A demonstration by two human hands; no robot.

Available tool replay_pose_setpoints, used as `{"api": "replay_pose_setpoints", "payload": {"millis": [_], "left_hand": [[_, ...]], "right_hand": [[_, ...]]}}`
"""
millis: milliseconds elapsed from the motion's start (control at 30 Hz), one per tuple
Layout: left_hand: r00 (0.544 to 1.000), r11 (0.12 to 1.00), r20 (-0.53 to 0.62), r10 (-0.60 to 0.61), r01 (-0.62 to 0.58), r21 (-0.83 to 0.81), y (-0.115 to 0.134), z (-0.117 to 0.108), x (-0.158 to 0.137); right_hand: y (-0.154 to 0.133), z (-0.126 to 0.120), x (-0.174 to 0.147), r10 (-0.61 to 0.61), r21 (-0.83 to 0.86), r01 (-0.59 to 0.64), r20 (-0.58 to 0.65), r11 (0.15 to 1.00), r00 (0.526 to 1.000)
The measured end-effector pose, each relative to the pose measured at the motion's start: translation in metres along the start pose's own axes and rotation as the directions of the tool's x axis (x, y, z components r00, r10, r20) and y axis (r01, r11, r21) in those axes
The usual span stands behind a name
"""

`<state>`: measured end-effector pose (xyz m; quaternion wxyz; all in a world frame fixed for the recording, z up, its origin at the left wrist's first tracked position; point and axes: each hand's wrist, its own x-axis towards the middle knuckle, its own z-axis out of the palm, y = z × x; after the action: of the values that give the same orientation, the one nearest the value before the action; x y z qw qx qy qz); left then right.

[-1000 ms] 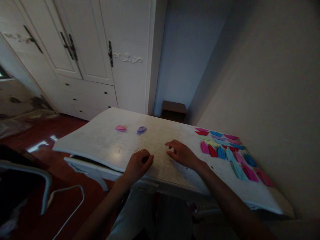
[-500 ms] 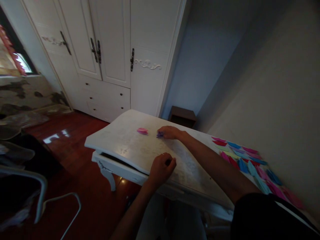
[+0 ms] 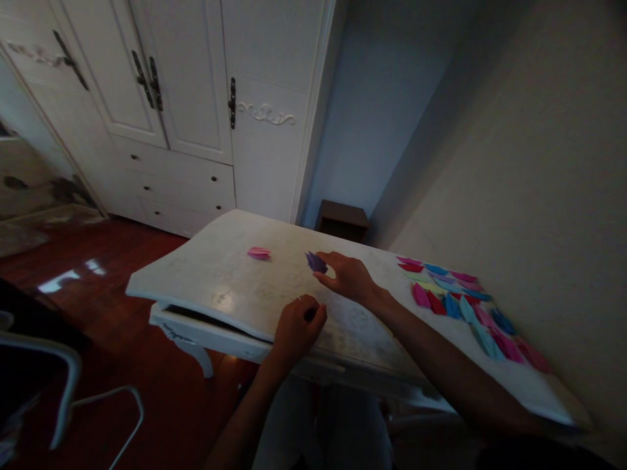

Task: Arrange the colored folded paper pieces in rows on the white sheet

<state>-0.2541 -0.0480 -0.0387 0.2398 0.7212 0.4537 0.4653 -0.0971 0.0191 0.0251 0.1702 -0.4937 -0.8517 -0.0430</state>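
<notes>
My right hand (image 3: 343, 274) is above the middle of the white table (image 3: 235, 281). A small purple folded paper piece (image 3: 316, 262) with pointed tips is pinched between its thumb and fingers. To the left, a pink folded paper piece (image 3: 258, 252) lies by itself on the tabletop. My left hand (image 3: 300, 326) is at the table's near edge, its fingers curled in and nothing visible in them. Several folded paper pieces (image 3: 453, 305) in pink, red, blue, green and yellow lie in rows on the table's right part.
A slightly open drawer (image 3: 210, 323) shows under the table's front edge. Behind stands a white wardrobe (image 3: 191, 98), with a small brown cabinet (image 3: 343, 219) beside it. A grey wall (image 3: 514, 163) runs along the right. A white metal frame (image 3: 68, 372) stands at lower left.
My right hand has turned and drawn slightly nearer, so the purple paper piece shows more fully. My left hand keeps its curled pose. The view has swung to the right.
</notes>
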Motion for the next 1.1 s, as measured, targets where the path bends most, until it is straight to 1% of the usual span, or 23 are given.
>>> {"api": "replay_pose_setpoints", "payload": {"millis": [100, 167, 233, 300, 467, 567, 633, 700, 800, 967, 1033, 1100], "left_hand": [[1.000, 1.000, -0.012, 0.000, 0.000, 0.010, 0.000, -0.001, 0.001], [1.000, 1.000, -0.016, -0.001, 0.001, 0.019, 0.000, -0.002, 0.002], [1.000, 1.000, -0.015, -0.014, 0.015, 0.022, 0.000, -0.004, 0.003], [0.999, 0.999, -0.015, -0.044, 0.045, 0.018, 0.000, -0.005, 0.004], [0.993, 0.992, 0.003, -0.122, 0.122, 0.040, 0.002, -0.008, 0.006], [0.989, 0.987, 0.016, -0.148, 0.147, 0.065, 0.004, -0.009, 0.007], [0.986, 0.984, 0.021, -0.165, 0.163, 0.070, 0.005, -0.009, 0.007], [0.983, 0.980, 0.019, -0.184, 0.182, 0.078, 0.006, -0.009, 0.006], [0.977, 0.971, 0.007, -0.214, 0.212, 0.108, 0.006, -0.008, 0.005], [0.959, 0.951, -0.008, -0.284, 0.283, 0.125, 0.005, -0.007, 0.005], [0.944, 0.939, 0.006, -0.329, 0.327, 0.109, 0.006, -0.007, 0.005], [0.930, 0.926, 0.011, -0.368, 0.366, 0.090, 0.007, -0.007, 0.005]], "right_hand": [[-0.001, -0.011, -0.035, 0.143, 0.052, -0.139, -0.097, 0.989, 0.985], [0.003, -0.017, -0.058, 0.257, 0.076, -0.247, -0.170, 0.966, 0.951], [0.009, -0.021, -0.082, 0.361, 0.105, -0.345, -0.241, 0.933, 0.901], [0.015, -0.024, -0.107, 0.448, 0.134, -0.427, -0.285, 0.894, 0.847], [0.033, -0.025, -0.174, 0.614, 0.147, -0.601, -0.303, 0.786, 0.729], [0.046, -0.026, -0.210, 0.672, 0.109, -0.680, -0.328, 0.725, 0.664], [0.057, -0.029, -0.231, 0.683, 0.083, -0.703, -0.343, 0.706, 0.645], [0.068, -0.034, -0.248, 0.688, 0.050, -0.719, -0.346, 0.693, 0.638], [0.083, -0.043, -0.265, 0.709, -0.036, -0.757, -0.323, 0.653, 0.627], [0.093, -0.047, -0.274, 0.745, -0.170, -0.794, -0.276, 0.584, 0.607], [0.092, -0.044, -0.274, 0.741, -0.197, -0.796, -0.291, 0.573, 0.605], [0.090, -0.041, -0.273, 0.719, -0.190, -0.789, -0.331, 0.583, 0.611]]}}
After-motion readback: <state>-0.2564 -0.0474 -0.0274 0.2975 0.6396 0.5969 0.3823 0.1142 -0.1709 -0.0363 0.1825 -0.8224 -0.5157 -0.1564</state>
